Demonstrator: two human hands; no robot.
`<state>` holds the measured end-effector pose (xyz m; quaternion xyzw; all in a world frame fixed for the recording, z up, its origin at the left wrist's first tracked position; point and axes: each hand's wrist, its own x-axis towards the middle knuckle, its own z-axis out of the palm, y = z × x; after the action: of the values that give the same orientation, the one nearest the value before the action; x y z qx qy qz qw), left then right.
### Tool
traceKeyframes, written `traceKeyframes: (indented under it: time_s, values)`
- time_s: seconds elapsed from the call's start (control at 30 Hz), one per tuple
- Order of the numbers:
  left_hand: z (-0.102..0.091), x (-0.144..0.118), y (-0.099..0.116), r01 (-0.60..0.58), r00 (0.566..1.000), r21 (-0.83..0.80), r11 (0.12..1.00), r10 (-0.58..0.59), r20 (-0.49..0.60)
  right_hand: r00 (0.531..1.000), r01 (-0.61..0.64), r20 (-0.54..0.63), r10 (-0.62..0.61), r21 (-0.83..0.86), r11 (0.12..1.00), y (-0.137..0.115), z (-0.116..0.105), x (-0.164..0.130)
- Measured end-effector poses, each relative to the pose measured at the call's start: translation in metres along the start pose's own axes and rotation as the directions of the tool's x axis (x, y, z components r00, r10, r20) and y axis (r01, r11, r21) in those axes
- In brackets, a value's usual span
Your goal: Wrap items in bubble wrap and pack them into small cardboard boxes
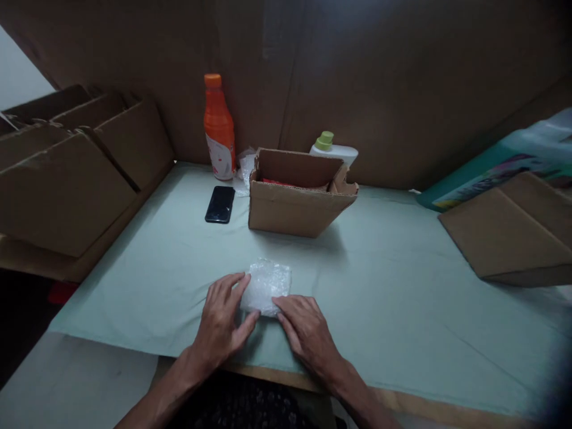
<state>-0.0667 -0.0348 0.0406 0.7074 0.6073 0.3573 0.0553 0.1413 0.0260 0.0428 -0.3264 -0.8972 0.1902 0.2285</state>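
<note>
A small folded packet of clear bubble wrap lies on the pale green cloth in front of me. My left hand grips its left side, the fingertips at the left edge and the thumb by the near edge. At the near right corner, my right hand has its fingers closed on the packet. What may be inside the wrap I cannot make out. Beyond it stands an open cardboard box with something red partly showing inside.
A black phone lies left of the box, near an orange bottle and more bubble wrap. Behind the box is a white bottle. Divided cardboard compartments stand left; a teal jug and a cardboard box are right.
</note>
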Motion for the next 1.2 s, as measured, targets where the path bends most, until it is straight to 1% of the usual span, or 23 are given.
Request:
traceKeyframes:
  time_s: [0.07, 0.1, 0.17, 0.2, 0.27, 0.33, 0.37, 0.47, 0.53, 0.57, 0.63, 0.7, 0.73, 0.77, 0.83, 0.9, 0.97, 1.03, 1.1, 1.17, 1.2]
  values:
    - [-0.009, -0.010, 0.006, -0.095, 0.993, -0.047, 0.994, 0.098, 0.065, 0.994, -0.090, 0.072, 0.081, 0.125, 0.988, 0.001, -0.006, -0.002]
    - [-0.011, -0.012, 0.007, -0.112, 0.988, -0.073, 0.991, 0.119, 0.102, 0.985, -0.144, 0.117, 0.124, 0.181, 0.973, 0.001, -0.010, -0.003]
    - [-0.007, -0.011, 0.007, -0.091, 0.986, -0.090, 0.992, 0.102, 0.134, 0.965, -0.240, 0.172, 0.200, 0.257, 0.936, 0.004, -0.013, -0.003]
    - [-0.002, -0.006, 0.005, -0.065, 0.988, -0.077, 0.995, 0.075, 0.138, 0.960, -0.266, 0.161, 0.230, 0.266, 0.926, 0.007, -0.014, -0.002]
    - [0.010, 0.008, -0.001, 0.005, 0.987, -0.009, 1.000, -0.004, 0.158, 0.962, -0.273, 0.084, 0.260, 0.216, 0.938, 0.013, -0.013, 0.006]
    - [0.022, 0.023, -0.009, 0.071, 0.979, 0.073, 0.995, -0.084, 0.187, 0.967, -0.254, 0.011, 0.254, 0.096, 0.963, 0.021, -0.011, 0.016]
    - [0.026, 0.030, -0.012, 0.099, 0.974, 0.101, 0.990, -0.117, 0.194, 0.968, -0.252, 0.002, 0.252, 0.027, 0.967, 0.025, -0.010, 0.022]
    - [0.034, 0.040, -0.021, 0.139, 0.970, 0.120, 0.983, -0.159, 0.183, 0.959, -0.262, 0.076, 0.273, -0.128, 0.957, 0.032, -0.006, 0.035]
    - [0.034, 0.036, -0.024, 0.132, 0.974, 0.098, 0.986, -0.148, 0.174, 0.957, -0.238, 0.135, 0.257, -0.142, 0.961, 0.033, -0.003, 0.038]
    - [0.033, 0.032, -0.026, 0.117, 0.977, 0.065, 0.991, -0.127, 0.173, 0.960, -0.213, 0.159, 0.229, -0.112, 0.971, 0.032, -0.002, 0.036]
    - [0.029, 0.023, -0.027, 0.074, 0.982, -0.043, 0.996, -0.065, 0.178, 0.969, -0.167, 0.185, 0.164, 0.002, 0.986, 0.028, -0.001, 0.030]
    - [0.023, 0.015, -0.027, 0.048, 0.978, -0.169, 0.984, -0.012, 0.208, 0.972, -0.143, 0.206, 0.111, 0.146, 0.979, 0.023, -0.002, 0.021]
    - [0.020, 0.013, -0.025, 0.051, 0.972, -0.215, 0.975, 0.001, 0.236, 0.971, -0.151, 0.214, 0.104, 0.216, 0.965, 0.021, -0.004, 0.017]
    - [0.018, 0.011, -0.023, 0.056, 0.964, -0.246, 0.968, 0.011, 0.264, 0.969, -0.177, 0.217, 0.119, 0.275, 0.945, 0.020, -0.006, 0.013]
    - [0.014, 0.011, -0.018, 0.057, 0.954, -0.273, 0.960, 0.029, 0.300, 0.955, -0.271, 0.220, 0.201, 0.361, 0.892, 0.021, -0.012, 0.009]
    - [0.013, 0.014, -0.012, 0.049, 0.952, -0.287, 0.957, 0.043, 0.303, 0.923, -0.376, 0.241, 0.299, 0.400, 0.836, 0.027, -0.018, 0.008]
    - [0.015, 0.019, -0.006, 0.058, 0.951, -0.326, 0.943, 0.047, 0.306, 0.901, -0.419, 0.299, 0.315, 0.405, 0.813, 0.034, -0.023, 0.011]
    - [0.020, 0.022, -0.002, 0.072, 0.950, -0.379, 0.923, 0.053, 0.308, 0.897, -0.405, 0.350, 0.271, 0.403, 0.820, 0.040, -0.027, 0.014]
    - [0.024, 0.025, 0.000, 0.072, 0.955, -0.412, 0.908, 0.057, 0.292, 0.902, -0.380, 0.368, 0.227, 0.424, 0.822, 0.042, -0.029, 0.017]
    - [0.026, 0.031, 0.000, 0.041, 0.967, -0.399, 0.916, 0.064, 0.247, 0.913, -0.371, 0.334, 0.234, 0.446, 0.814, 0.044, -0.031, 0.018]
    - [0.025, 0.038, -0.001, 0.009, 0.975, -0.357, 0.934, 0.072, 0.212, 0.919, -0.373, 0.301, 0.255, 0.453, 0.810, 0.045, -0.032, 0.018]
